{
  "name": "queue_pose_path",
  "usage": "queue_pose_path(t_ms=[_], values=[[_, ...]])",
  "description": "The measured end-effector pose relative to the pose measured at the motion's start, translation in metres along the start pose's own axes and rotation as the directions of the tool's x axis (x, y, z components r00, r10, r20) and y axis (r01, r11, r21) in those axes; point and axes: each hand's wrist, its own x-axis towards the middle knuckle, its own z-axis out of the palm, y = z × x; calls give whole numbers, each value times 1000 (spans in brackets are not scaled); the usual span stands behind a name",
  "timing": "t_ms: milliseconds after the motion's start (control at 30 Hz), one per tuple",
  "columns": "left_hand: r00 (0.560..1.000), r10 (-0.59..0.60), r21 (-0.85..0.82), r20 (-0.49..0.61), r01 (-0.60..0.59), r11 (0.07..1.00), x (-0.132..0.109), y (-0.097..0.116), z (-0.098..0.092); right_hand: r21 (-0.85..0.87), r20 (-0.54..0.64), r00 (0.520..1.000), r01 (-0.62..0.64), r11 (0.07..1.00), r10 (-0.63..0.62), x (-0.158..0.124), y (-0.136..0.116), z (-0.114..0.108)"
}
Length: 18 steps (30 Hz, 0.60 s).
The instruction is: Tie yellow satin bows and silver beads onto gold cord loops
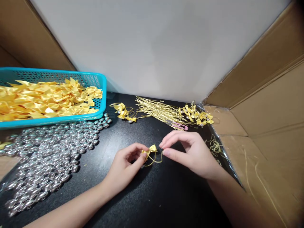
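Observation:
Between the thumb and fingers of my left hand (129, 161) is a small yellow ribbon bow (152, 148), held just above the black tabletop. A thin gold cord (155, 161) loops out from the bow and curves to the right. Its free end rises to the thumb and fingertips of my right hand (186, 150), which are closed around it in a loose pinch. The knot behind the bow is hidden by my left fingers.
A turquoise basket (103, 95) of yellow bows stands at the left. Silver beads (54, 152) spread before it. Gold cords (159, 109), a pink paper clip (179, 126) and finished bow pieces (196, 114) lie at the back. Cord scraps (215, 145) lie right, beside cardboard.

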Motion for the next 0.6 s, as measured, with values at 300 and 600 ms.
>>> queue_pose_path(t_ms=[300, 600], values=[[991, 134, 135, 25, -136, 982, -2, 1, 2, 21, -108, 992, 73, 997, -71, 1, 5, 10], [984, 168, 185, 64, -178, 967, -3, -5, 2, -325, 20, 1000, 5, 946, 2, 1, 24, 23]])
